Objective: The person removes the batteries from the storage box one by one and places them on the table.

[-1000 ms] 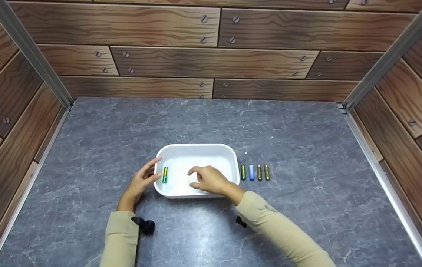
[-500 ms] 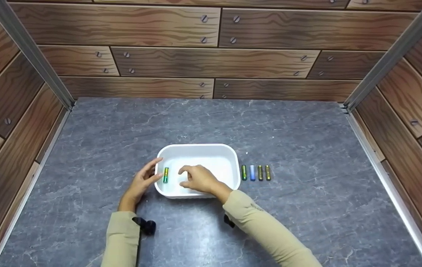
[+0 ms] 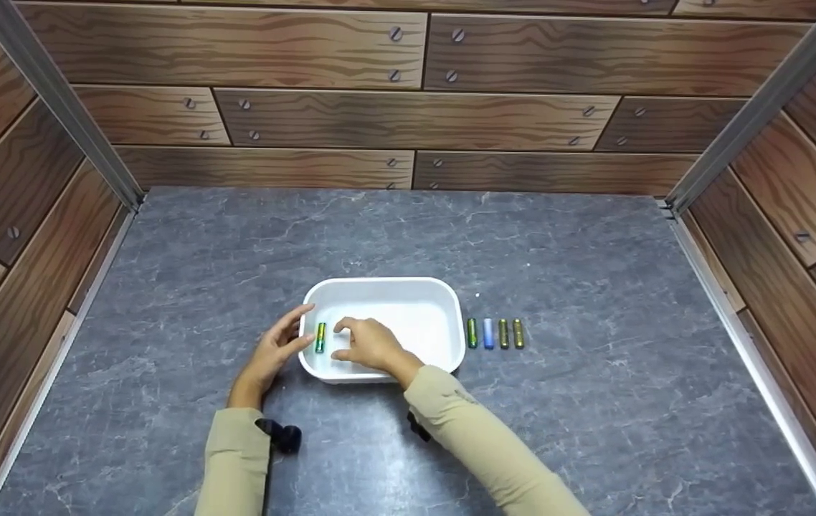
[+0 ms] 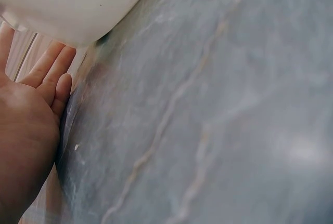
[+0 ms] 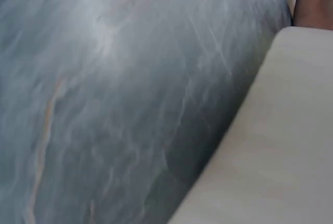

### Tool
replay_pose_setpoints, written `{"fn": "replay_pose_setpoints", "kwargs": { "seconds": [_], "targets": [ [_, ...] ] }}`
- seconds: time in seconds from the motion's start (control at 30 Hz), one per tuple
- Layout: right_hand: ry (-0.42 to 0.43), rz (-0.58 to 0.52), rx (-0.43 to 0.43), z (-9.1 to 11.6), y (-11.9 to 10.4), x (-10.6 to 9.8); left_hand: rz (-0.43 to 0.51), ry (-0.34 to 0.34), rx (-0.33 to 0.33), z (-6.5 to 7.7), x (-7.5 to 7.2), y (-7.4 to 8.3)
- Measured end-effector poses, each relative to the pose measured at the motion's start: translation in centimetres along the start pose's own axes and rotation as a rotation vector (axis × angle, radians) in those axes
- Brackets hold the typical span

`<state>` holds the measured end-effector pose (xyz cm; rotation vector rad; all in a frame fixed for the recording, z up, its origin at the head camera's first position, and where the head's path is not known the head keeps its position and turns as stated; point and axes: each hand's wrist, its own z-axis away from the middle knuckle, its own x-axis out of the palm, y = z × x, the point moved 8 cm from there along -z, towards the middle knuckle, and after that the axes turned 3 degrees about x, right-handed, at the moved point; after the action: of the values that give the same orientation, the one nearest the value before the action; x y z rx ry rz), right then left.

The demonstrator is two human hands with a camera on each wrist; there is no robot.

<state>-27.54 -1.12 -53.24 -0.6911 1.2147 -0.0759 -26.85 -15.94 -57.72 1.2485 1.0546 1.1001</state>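
Observation:
A white plastic tub [image 3: 408,282] stands on the grey marbled table. One green-and-yellow battery [image 3: 320,337] lies lengthwise inside it, near the left wall. My left hand [image 3: 273,355] rests against the tub's left rim, with its thumb and index fingertip at the edge. In the left wrist view, the fingers of the left hand [image 4: 31,109] stretch out beside the tub's outer wall [image 4: 67,5]. Inside the tub, my right hand [image 3: 372,345] hovers just right of the battery, thumb and index finger spread apart with nothing between them. Its fingers are hidden in the right wrist view.
Right of the tub, several batteries stand in a row: a green battery [image 3: 472,333], a blue battery [image 3: 488,334] and gold ones [image 3: 510,334]. The tub's wall [image 5: 270,141] fills the lower right of the right wrist view. Wood-patterned panels [image 3: 350,118] enclose the table.
My right hand has moved left inside the tub, toward the green-and-yellow battery. The left hand and the batteries have stayed in place.

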Motion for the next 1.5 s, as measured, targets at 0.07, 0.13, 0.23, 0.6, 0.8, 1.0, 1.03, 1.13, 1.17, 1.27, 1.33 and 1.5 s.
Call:
{"fn": "replay_pose_setpoints", "kwargs": {
  "seconds": [0.07,0.13,0.23,0.6,0.8,1.0,1.03,1.13,1.17,1.27,1.33,1.5],
  "targets": [
    [0.007,0.017,0.016,-0.2,-0.1,0.2,0.000,-0.004,0.007,0.0,0.0,0.1],
    [0.018,0.029,0.033,-0.4,-0.3,0.3,0.002,-0.007,0.012,0.0,0.0,0.1],
    [0.026,0.032,0.061,-0.8,-0.4,0.4,0.007,-0.005,0.018,0.1,0.0,0.2],
    [0.016,0.034,0.109,-1.3,-0.9,1.2,0.005,-0.010,0.017,0.1,0.1,0.1],
    [0.010,0.041,0.128,-1.5,-0.8,1.5,0.011,0.001,0.040,0.0,0.0,0.2],
    [0.006,0.063,0.135,-1.7,-1.1,1.8,0.021,0.012,0.060,0.0,0.0,0.2],
    [0.006,0.068,0.134,-1.7,-1.1,1.9,0.022,0.009,0.055,0.0,0.1,0.2],
    [0.009,0.079,0.129,-1.6,-1.3,1.9,0.032,0.008,0.043,0.1,0.1,0.2],
    [0.010,0.080,0.129,-1.6,-1.3,1.9,0.030,0.006,0.038,0.1,0.1,0.2],
    [0.017,0.089,0.126,-1.6,-1.4,1.9,0.036,0.013,0.031,0.0,0.1,0.3],
    [0.017,0.096,0.120,-1.6,-1.4,1.9,0.036,0.010,0.032,0.0,0.1,0.3],
    [0.006,0.105,0.108,-1.5,-1.5,1.8,0.036,-0.001,0.039,0.1,0.1,0.3]
  ]
}}
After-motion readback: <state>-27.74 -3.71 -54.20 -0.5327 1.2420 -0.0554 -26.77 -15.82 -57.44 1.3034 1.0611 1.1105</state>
